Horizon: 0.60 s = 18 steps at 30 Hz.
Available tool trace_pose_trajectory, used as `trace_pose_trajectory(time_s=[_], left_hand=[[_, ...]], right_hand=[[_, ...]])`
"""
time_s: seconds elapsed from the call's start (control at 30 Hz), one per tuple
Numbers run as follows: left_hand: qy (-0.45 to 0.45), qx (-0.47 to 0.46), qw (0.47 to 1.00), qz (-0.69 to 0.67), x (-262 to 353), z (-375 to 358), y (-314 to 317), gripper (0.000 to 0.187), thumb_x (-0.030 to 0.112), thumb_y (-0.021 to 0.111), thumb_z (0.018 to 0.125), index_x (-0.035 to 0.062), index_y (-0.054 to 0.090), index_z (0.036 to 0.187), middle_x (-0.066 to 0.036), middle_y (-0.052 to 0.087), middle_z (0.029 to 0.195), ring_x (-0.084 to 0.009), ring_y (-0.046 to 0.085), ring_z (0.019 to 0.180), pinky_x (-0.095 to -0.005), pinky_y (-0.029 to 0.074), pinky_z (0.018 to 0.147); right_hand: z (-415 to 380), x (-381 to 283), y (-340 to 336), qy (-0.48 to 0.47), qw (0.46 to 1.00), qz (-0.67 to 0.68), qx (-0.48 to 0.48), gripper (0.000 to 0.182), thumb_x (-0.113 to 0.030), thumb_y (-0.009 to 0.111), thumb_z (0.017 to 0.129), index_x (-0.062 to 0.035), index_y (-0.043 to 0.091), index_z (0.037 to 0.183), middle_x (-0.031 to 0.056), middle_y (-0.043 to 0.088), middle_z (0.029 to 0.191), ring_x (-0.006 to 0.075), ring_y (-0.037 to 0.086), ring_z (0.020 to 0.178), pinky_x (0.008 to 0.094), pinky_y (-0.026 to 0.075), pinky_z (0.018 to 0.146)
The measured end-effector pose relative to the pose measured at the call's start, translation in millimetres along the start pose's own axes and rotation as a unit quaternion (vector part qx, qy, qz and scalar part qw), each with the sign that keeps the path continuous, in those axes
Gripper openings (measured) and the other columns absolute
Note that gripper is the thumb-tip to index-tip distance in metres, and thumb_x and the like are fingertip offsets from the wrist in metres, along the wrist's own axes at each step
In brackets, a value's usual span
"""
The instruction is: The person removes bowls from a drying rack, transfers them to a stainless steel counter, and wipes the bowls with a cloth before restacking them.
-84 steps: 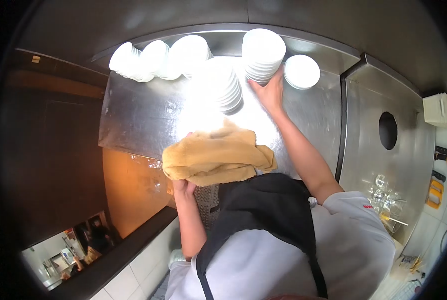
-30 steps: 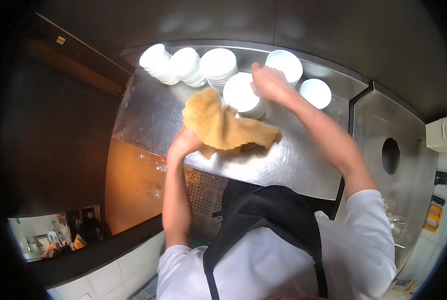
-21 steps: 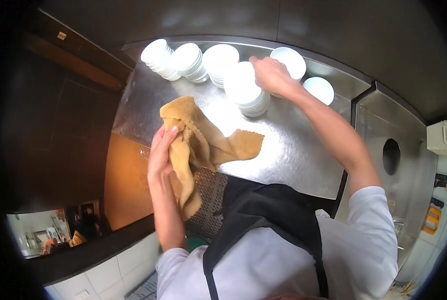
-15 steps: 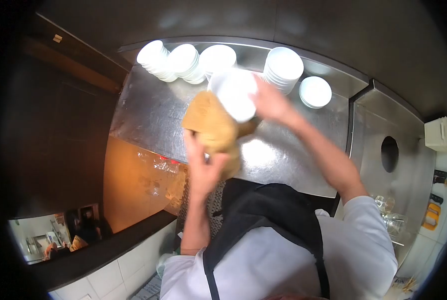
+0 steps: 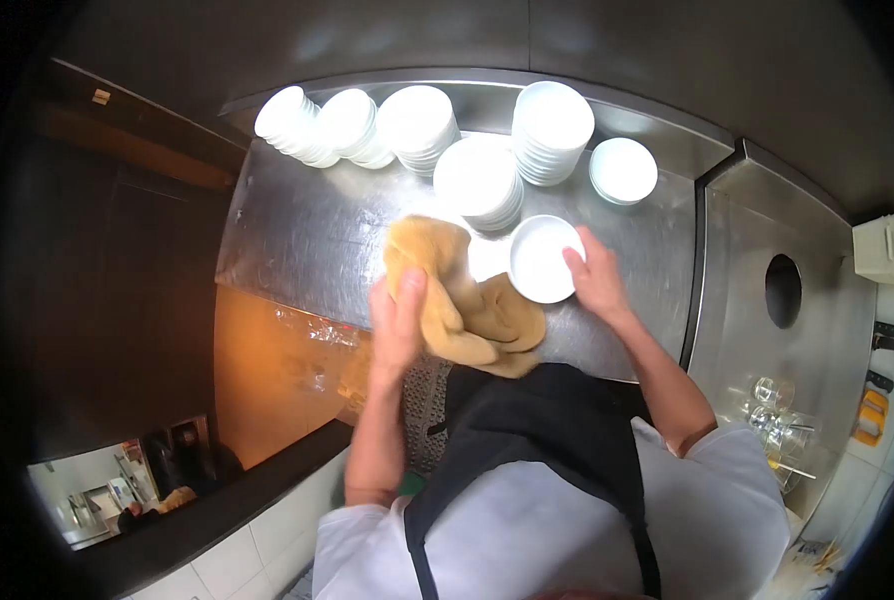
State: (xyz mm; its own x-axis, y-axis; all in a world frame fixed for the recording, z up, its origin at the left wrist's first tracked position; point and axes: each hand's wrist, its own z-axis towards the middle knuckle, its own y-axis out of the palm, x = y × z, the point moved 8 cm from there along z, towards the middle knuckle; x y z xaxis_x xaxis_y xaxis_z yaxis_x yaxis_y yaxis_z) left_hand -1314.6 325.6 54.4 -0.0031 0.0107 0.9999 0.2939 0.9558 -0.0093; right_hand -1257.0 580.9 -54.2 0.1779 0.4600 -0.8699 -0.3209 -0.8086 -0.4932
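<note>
My left hand (image 5: 398,322) is closed on a tan cloth (image 5: 454,318), which hangs in loose folds over the front of the steel counter. In my right hand (image 5: 597,275) is a white bowl (image 5: 540,260), gripped at its right rim with the thumb over the edge. The bowl's inside faces up, and it sits just right of the cloth's upper folds. Behind it stands a stack of white bowls (image 5: 478,182), the closest of the stacks to my hands.
Along the back of the steel counter (image 5: 297,235) stand more white stacks: a leaning stack (image 5: 292,125) at far left, a tall stack (image 5: 553,130) and a low stack (image 5: 624,171) at right. A steel sink top with a round hole (image 5: 783,290) and glasses (image 5: 779,425) lies right.
My right hand has moved down and right from the middle stack and now holds a bowl beside the cloth. The cloth has spread toward the right, with my left hand still on it.
</note>
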Motion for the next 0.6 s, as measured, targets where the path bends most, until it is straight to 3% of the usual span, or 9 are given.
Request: trace_pose_trajectory(time_s=[0.03,0.1,0.13,0.17,0.27,0.3,0.4,0.5,0.6], left_hand=[[0.036,-0.06,0.996,0.06,19,18,3,0.048,0.036,0.056,0.093,-0.0078,0.062,0.111,-0.015,0.066,0.096,-0.0199,0.064,0.085,-0.0317,0.051,0.075],[0.16,-0.089,0.938,0.294,50,55,30,0.055,0.039,0.06,0.088,-0.0092,0.059,0.116,-0.025,0.057,0.117,-0.0303,0.06,0.105,-0.0398,0.049,0.089],[0.163,-0.094,0.886,0.423,44,73,45,0.066,0.041,0.065,0.084,-0.0097,0.053,0.124,-0.028,0.044,0.134,-0.0381,0.046,0.124,-0.0454,0.04,0.102],[0.2,-0.103,0.83,0.511,27,89,62,0.073,0.042,0.068,0.082,-0.0084,0.046,0.131,-0.027,0.041,0.138,-0.0387,0.038,0.13,-0.0495,0.034,0.107],[0.262,-0.111,0.716,0.637,-31,106,88,0.084,0.049,0.065,0.083,-0.0049,0.036,0.14,-0.024,0.033,0.146,-0.0372,0.033,0.136,-0.0493,0.028,0.112],[0.272,-0.115,0.729,0.617,-31,109,86,0.086,0.049,0.066,0.082,-0.0052,0.033,0.141,-0.024,0.032,0.146,-0.0374,0.033,0.136,-0.0529,0.031,0.108],[0.278,-0.151,0.741,0.592,-41,114,83,0.077,0.047,0.065,0.083,-0.0068,0.042,0.133,-0.024,0.037,0.141,-0.0375,0.037,0.132,-0.0535,0.034,0.102],[0.278,-0.2,0.754,0.56,-47,117,83,0.066,0.047,0.067,0.08,-0.0061,0.056,0.117,-0.023,0.056,0.115,-0.0363,0.054,0.112,-0.0507,0.041,0.091],[0.178,-0.279,0.758,0.563,-56,134,84,0.059,0.05,0.068,0.078,-0.0051,0.064,0.099,-0.02,0.065,0.085,-0.0359,0.064,0.082,-0.0468,0.048,0.078]], right_hand=[[-2,14,-4,-0.006,1.0,-0.005,-0.01,0.02,-0.015,0.054,0.09,-0.0005,0.055,0.104,0.0272,0.063,0.087,0.0447,0.063,0.085,0.0464,0.049,0.069],[-1,34,-10,0.011,0.999,-0.039,-0.005,0.02,-0.015,0.054,0.09,-0.0002,0.055,0.104,0.027,0.063,0.086,0.0451,0.063,0.084,0.0469,0.048,0.069],[1,41,-12,0.018,0.998,-0.055,-0.001,0.021,-0.016,0.053,0.09,0.0,0.055,0.103,0.027,0.063,0.086,0.0453,0.063,0.084,0.0471,0.048,0.07],[3,44,-14,0.012,0.998,-0.067,0.006,0.02,-0.015,0.054,0.089,-0.0003,0.055,0.103,0.0271,0.063,0.085,0.0457,0.062,0.083,0.0486,0.048,0.071],[8,64,-17,0.017,0.993,-0.112,0.014,0.02,-0.015,0.055,0.089,-0.0007,0.056,0.102,0.0269,0.063,0.085,0.0459,0.062,0.082,0.0484,0.048,0.071],[9,64,-19,0.013,0.994,-0.11,0.024,0.02,-0.015,0.056,0.088,-0.0007,0.056,0.102,0.0269,0.063,0.084,0.0458,0.062,0.082,0.0485,0.048,0.071],[2,69,-15,0.027,0.994,-0.101,0.037,0.021,-0.017,0.058,0.088,-0.0008,0.057,0.101,0.0268,0.063,0.083,0.0451,0.063,0.082,0.0484,0.048,0.07],[10,69,-4,0.043,0.995,-0.093,0.022,0.024,-0.023,0.059,0.089,-0.0013,0.058,0.101,0.0257,0.064,0.081,0.0428,0.064,0.079,0.0476,0.048,0.069],[18,52,2,0.029,0.992,-0.117,0.038,0.029,-0.029,0.061,0.09,-0.0023,0.059,0.102,0.0234,0.064,0.077,0.0397,0.065,0.076,0.0462,0.048,0.067]])
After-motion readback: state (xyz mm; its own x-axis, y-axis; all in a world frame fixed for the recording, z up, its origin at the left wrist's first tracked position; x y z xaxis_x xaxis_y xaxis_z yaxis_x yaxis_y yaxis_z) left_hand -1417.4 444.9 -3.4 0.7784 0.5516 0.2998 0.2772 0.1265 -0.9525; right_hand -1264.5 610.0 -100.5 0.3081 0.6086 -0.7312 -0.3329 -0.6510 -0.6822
